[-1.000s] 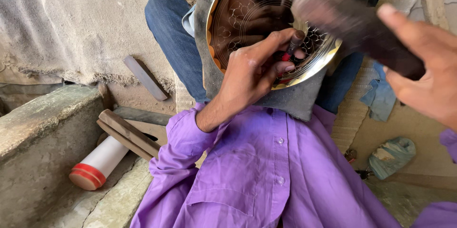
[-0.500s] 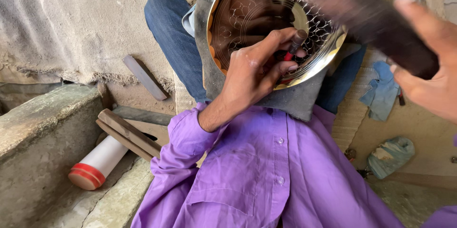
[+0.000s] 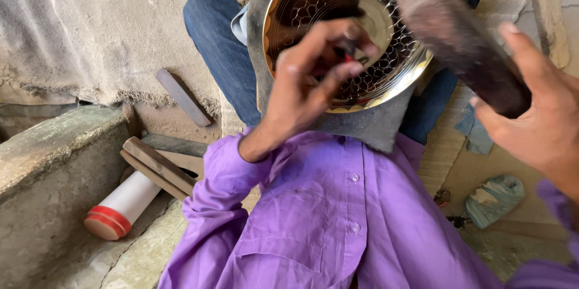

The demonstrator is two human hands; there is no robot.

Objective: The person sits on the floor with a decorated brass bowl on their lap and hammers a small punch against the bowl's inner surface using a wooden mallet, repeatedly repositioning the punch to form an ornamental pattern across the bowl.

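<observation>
Brass plate (image 3: 362, 78) on lap, left hand (image 3: 313, 84) pinching small red-tipped tool (image 3: 348, 55) against it, right hand (image 3: 534, 120) clenched on dark wooden mallet (image 3: 461, 44) just beside.

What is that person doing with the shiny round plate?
A person in a purple shirt sits with a shiny, gold-coloured round metal plate on their lap, resting on a grey cloth. The plate has a net-like pattern of small shapes on it. The left hand pinches a small tool with a red part against the plate. The right hand holds a dark wooden block raised above it, like a hammer. A white tube with a red end lies nearby.
</observation>
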